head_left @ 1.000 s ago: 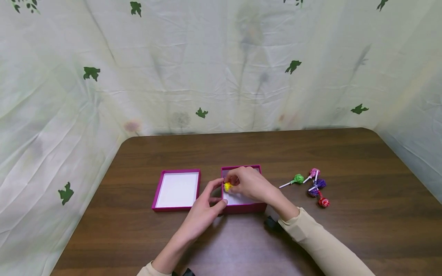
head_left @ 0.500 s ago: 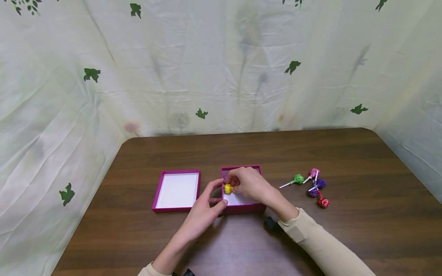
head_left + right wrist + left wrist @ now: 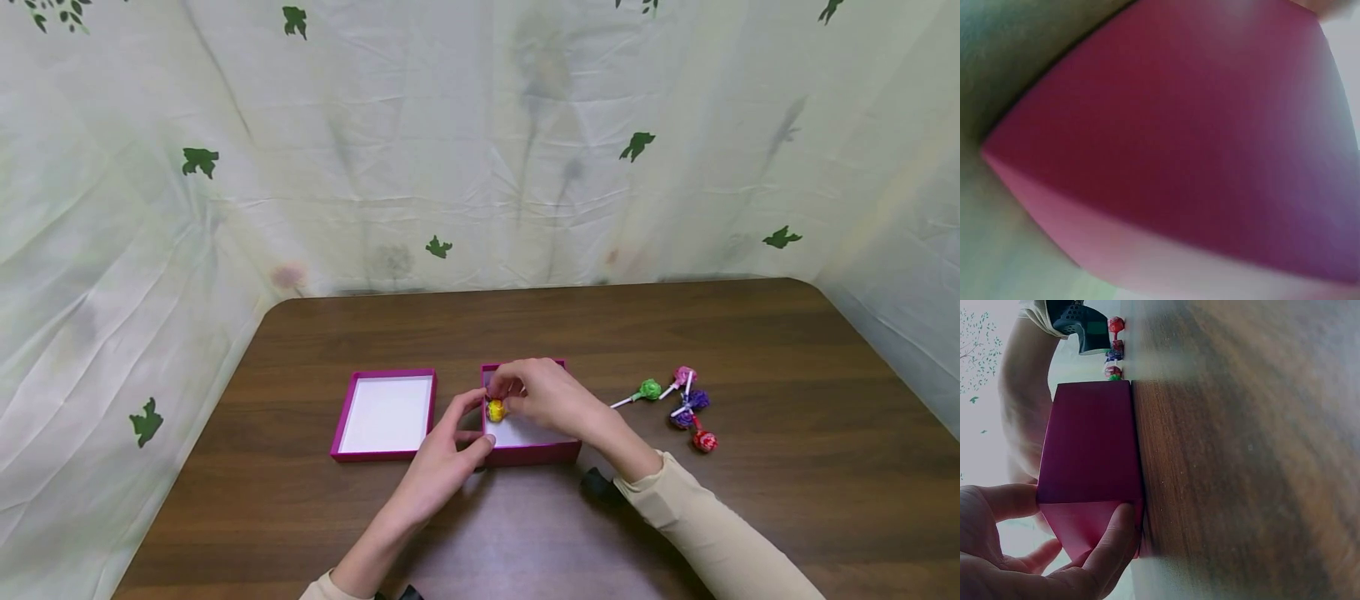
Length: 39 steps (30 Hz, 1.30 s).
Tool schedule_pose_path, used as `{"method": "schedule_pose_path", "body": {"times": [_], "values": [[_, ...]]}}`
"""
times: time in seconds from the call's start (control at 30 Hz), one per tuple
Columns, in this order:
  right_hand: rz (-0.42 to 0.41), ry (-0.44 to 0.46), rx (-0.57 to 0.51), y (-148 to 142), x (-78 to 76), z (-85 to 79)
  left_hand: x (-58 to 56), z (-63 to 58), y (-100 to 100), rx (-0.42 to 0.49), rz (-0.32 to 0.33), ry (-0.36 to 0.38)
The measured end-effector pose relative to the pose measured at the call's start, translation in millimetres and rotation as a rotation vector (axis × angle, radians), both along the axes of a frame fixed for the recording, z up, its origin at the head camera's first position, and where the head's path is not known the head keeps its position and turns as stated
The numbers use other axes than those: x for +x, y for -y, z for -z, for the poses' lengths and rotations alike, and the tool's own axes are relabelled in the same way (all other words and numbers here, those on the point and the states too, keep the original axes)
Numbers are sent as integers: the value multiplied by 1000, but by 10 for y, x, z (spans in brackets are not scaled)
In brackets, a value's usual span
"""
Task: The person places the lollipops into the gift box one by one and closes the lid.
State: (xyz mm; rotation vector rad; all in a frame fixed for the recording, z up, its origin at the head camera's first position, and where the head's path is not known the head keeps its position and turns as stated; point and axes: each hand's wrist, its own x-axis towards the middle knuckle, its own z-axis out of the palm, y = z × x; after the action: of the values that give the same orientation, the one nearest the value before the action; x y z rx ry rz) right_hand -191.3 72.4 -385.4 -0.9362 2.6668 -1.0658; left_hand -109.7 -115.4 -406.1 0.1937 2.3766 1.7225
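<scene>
One yellow candy (image 3: 496,411) partly behind right fingers (image 3: 517,404)

In a magenta box (image 3: 532,455), the right fingers (image 3: 512,372) are at a yellow candy (image 3: 495,411).

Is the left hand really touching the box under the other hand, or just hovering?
Touching. The left wrist view shows it: a finger of the left hand lies against the end wall of the box with no gap.
</scene>
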Motion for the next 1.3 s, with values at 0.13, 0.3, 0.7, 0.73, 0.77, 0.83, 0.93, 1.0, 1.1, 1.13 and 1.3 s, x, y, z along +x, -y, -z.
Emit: {"method": "schedule_pose_path", "body": {"times": [0.13, 0.3, 0.7, 0.73, 0.77, 0.83, 0.93, 1.0, 1.1, 1.13, 1.3], "values": [[18, -16, -42, -71, 26, -73, -2, -1, 7, -3, 6, 1], [56, -46, -87, -173, 70, -161, -11, 3, 13, -15, 12, 2], [205, -100, -113, -515, 209, -390, -9, 5, 0, -39, -9, 0], [219, -93, -115, -550, 220, -403, -7, 5, 0, -38, -10, 1], [235, -86, -113, -585, 230, -413, -6, 5, 0, -38, -11, 2], [265, -69, -110, -654, 248, -422, -5, 5, 1, -41, -11, -1], [313, -38, -114, -756, 272, -411, -1, 1, 3, -46, -13, -1], [339, -28, -118, -824, 283, -395, -2, -3, 4, -49, -13, -4], [376, -27, -113, -922, 299, -377, -3, -6, 5, -51, -13, -4], [387, -30, -108, -953, 303, -372, -3, -7, 5, -51, -13, -4], [437, -14, -70, -1087, 319, -341, -1, -1, 3, -48, -15, 6]]}}
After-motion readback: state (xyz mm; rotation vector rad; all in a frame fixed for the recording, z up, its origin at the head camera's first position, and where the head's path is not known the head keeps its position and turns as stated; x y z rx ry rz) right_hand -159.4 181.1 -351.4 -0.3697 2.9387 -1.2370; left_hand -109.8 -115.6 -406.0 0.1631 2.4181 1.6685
